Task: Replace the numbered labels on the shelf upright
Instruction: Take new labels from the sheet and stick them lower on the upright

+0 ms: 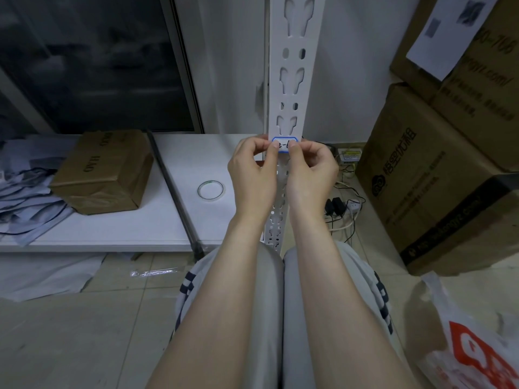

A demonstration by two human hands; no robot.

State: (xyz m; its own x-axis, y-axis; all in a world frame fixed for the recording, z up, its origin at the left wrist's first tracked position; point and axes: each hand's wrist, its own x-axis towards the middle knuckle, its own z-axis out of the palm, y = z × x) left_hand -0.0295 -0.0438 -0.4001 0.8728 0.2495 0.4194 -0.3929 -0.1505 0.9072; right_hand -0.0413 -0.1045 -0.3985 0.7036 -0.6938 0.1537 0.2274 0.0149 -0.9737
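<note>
My left hand (252, 171) and right hand (312, 172) cover both ends of the label (284, 144), so I can't read its number. The sticker (449, 35) on the box (491, 51) is blurred.

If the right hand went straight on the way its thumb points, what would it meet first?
The right hand pinches the label, so that comes first; then, probably, the shelf upright directly behind it.

The single head-worn wide-angle camera looks forward and down, close to the shelf upright (286, 88).
</note>
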